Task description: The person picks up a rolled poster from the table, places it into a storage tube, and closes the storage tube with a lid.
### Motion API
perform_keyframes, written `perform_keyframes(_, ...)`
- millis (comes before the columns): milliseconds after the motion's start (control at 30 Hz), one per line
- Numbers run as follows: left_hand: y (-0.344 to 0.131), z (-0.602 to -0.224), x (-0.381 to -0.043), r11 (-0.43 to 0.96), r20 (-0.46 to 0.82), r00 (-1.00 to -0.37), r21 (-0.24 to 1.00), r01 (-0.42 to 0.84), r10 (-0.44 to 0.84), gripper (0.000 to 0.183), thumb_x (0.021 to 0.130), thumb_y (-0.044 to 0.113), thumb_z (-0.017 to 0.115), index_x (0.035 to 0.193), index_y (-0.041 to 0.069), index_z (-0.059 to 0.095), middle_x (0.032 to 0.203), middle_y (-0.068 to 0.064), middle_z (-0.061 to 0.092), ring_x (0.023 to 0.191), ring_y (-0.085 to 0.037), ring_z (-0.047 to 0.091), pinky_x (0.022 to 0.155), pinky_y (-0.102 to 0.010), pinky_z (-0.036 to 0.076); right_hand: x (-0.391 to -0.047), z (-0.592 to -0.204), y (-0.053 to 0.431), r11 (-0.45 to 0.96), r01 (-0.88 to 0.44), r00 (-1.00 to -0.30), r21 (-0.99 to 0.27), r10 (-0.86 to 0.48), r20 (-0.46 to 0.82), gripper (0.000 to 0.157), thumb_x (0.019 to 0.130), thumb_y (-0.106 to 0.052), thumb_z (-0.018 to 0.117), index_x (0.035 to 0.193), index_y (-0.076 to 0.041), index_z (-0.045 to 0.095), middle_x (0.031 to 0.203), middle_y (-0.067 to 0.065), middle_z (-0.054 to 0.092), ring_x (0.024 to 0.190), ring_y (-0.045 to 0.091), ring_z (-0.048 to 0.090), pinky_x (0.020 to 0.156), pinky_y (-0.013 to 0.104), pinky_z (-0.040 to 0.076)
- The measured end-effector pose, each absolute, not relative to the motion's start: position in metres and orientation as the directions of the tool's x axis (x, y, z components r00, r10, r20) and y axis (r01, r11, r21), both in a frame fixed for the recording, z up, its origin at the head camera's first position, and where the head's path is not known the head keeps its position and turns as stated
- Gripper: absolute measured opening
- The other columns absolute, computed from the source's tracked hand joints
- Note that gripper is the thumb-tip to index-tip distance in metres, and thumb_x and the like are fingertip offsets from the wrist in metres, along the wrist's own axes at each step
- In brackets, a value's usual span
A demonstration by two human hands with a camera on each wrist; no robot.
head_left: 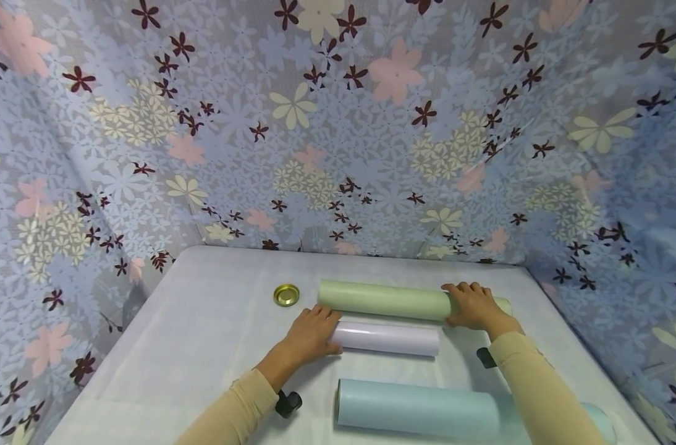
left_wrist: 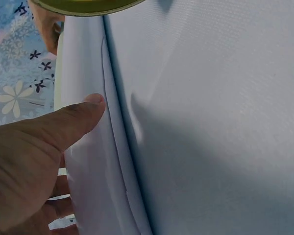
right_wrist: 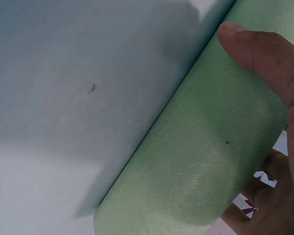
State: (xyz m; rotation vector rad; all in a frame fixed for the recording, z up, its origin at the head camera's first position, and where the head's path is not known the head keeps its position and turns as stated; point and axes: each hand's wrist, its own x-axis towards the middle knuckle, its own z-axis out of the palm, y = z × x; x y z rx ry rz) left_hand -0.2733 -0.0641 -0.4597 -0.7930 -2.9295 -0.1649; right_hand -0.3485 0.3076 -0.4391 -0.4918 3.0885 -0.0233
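Note:
A pale green roll point(head_left: 388, 300) lies across the white table point(head_left: 204, 346), and my right hand point(head_left: 467, 304) grips it near its right end. In the right wrist view my thumb point(right_wrist: 259, 49) lies on the green roll point(right_wrist: 196, 166), with my palm wrapped under it. Just in front lies a shorter lavender roll point(head_left: 390, 339). My left hand point(head_left: 322, 329) holds its left end, the thumb point(left_wrist: 73, 122) pressed against the lavender roll point(left_wrist: 88, 176) and the fingers behind it.
A wide light blue roll point(head_left: 421, 408) lies nearest me, between my forearms. A small gold lid point(head_left: 286, 295) sits left of the green roll. Flowered cloth point(head_left: 338, 123) walls the table at the back and on both sides.

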Motion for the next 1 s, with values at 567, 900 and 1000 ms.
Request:
perform_keyframes(567, -0.055, -0.473, -0.279, 0.862, 0.099, -0.861, 0.049, 0.505, 0.499, 0.069, 0.075, 0.053, 0.072, 0.129, 0.014, 0.051, 0.12, -0.004, 0.058, 0.115, -0.021, 0.051, 0.097, -0.042, 0.044, -0.355, -0.453, 0.314, 0.95, -0.312, -0.95, -0.015, -0.312, -0.029, 0.078, 0.064, -0.036, 0.081, 0.13, -0.011, 0.047, 0.117, 0.021, 0.056, 0.107, 0.044, 0.049, 0.086, 0.063, 0.036)
perform_keyframes(900, -0.051, -0.477, -0.279, 0.865, 0.095, -0.865, 0.055, 0.5, 0.494, 0.071, 0.075, 0.053, 0.071, 0.13, 0.013, 0.049, 0.123, -0.005, 0.059, 0.118, -0.023, 0.052, 0.099, -0.042, 0.043, -0.356, -0.457, 0.315, 0.948, -0.318, -0.948, -0.015, -0.318, 0.013, 0.076, 0.066, -0.033, 0.083, 0.129, -0.011, 0.047, 0.118, 0.021, 0.056, 0.111, 0.044, 0.048, 0.089, 0.064, 0.035)
perform_keyframes(1000, -0.05, -0.478, -0.28, 0.863, 0.105, -0.862, 0.055, 0.503, 0.496, 0.069, 0.076, 0.052, 0.071, 0.129, 0.014, 0.05, 0.122, -0.005, 0.06, 0.117, -0.023, 0.053, 0.098, -0.042, 0.043, -0.356, -0.456, 0.314, 0.95, -0.311, -0.95, -0.02, -0.311, 0.009, 0.076, 0.065, -0.033, 0.083, 0.129, -0.01, 0.047, 0.118, 0.022, 0.055, 0.112, 0.045, 0.048, 0.09, 0.064, 0.035)
